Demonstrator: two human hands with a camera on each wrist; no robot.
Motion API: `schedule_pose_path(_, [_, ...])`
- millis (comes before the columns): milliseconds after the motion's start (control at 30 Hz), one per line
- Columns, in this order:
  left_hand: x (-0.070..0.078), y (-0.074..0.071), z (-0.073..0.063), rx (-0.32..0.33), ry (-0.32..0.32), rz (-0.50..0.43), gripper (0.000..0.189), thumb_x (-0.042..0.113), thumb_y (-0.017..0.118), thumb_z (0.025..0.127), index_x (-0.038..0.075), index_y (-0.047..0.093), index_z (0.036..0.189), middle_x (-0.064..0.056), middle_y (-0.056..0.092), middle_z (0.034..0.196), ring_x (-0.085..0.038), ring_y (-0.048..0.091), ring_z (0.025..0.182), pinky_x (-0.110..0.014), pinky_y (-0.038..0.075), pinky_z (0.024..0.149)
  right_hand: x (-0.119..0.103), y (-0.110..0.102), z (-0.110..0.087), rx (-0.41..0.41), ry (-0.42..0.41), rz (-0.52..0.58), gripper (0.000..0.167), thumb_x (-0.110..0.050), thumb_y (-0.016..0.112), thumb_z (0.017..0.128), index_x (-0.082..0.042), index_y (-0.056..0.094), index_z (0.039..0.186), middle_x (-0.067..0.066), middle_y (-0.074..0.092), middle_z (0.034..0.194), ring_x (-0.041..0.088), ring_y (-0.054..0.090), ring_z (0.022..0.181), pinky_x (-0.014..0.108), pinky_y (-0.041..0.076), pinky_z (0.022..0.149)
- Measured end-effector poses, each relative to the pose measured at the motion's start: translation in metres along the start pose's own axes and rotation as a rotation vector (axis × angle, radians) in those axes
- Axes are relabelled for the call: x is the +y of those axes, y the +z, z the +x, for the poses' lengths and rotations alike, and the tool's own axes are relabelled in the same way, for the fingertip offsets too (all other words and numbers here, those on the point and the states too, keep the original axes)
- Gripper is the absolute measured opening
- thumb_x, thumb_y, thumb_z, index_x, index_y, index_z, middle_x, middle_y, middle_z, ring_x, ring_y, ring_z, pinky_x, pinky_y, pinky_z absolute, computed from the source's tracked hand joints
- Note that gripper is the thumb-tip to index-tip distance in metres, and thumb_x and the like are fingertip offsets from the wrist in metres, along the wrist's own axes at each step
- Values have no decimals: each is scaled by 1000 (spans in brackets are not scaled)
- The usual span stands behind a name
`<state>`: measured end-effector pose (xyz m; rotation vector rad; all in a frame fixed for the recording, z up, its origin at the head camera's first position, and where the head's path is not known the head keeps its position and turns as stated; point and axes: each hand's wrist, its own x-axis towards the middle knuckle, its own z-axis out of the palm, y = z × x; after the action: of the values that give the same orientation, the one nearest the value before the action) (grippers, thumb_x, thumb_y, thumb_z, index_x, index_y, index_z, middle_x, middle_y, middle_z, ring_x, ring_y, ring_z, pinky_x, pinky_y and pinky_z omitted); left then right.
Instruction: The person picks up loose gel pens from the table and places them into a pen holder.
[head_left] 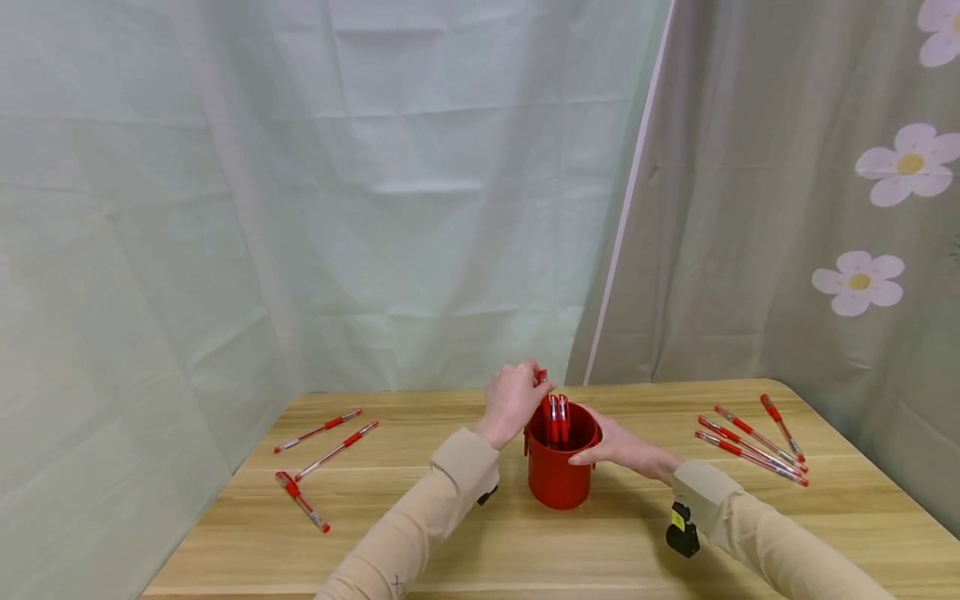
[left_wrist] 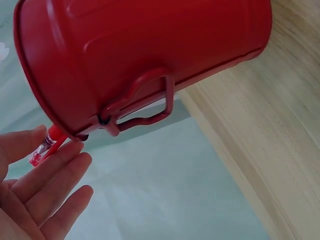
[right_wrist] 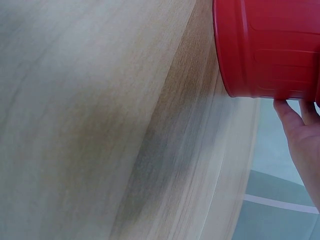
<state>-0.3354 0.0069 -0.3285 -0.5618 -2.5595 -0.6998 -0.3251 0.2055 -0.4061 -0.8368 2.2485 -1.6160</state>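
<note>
A red bucket (head_left: 558,479) with side handles stands upright on the table, with several red pens (head_left: 558,417) leaning inside it. My left hand (head_left: 514,402) is over the bucket's left rim and pinches a red pen (head_left: 543,380) by its upper end. In the left wrist view, the end of that pen (left_wrist: 50,142) shows between thumb and fingertips, beside the rim; its lower part is hidden by the bucket. My right hand (head_left: 624,444) holds the bucket from the right, thumb across the front near the rim. Its fingers (right_wrist: 290,117) press the bucket's side in the right wrist view.
On the wooden table (head_left: 420,417), three red pens (head_left: 318,431) lie at the left. Several more pens (head_left: 753,437) lie at the right. A pale curtain (head_left: 450,208) hangs behind the table, with a grey flowered one (head_left: 720,250) to its right.
</note>
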Motion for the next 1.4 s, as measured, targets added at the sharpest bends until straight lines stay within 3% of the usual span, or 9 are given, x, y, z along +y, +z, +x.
schedule_pose_path(333, [-3, 7, -3, -13, 30, 85, 31, 32, 65, 84, 13, 50, 64, 3, 44, 51, -10, 43, 46, -23, 33, 40, 0, 0, 0, -2, 14, -12, 70, -20, 69, 79, -12, 31, 137, 7, 45, 128, 25, 42, 113, 40, 38, 87])
schedule_pose_path(767, [-3, 12, -7, -38, 37, 141, 29, 33, 64, 84, 11, 54, 68, 4, 44, 52, -9, 45, 45, -23, 35, 39, 1, 0, 1, 5, -2, -23, 69, -20, 70, 79, -12, 32, 136, 6, 46, 127, 24, 43, 113, 40, 38, 88])
schedule_pose_path(1400, [-5, 15, -9, -78, 20, 121, 26, 33, 67, 81, 8, 60, 80, 4, 46, 55, -8, 45, 45, -21, 35, 39, 2, 1, 1, 8, -8, -1, 71, -18, 70, 79, -10, 31, 137, 8, 44, 129, 25, 42, 114, 40, 38, 88])
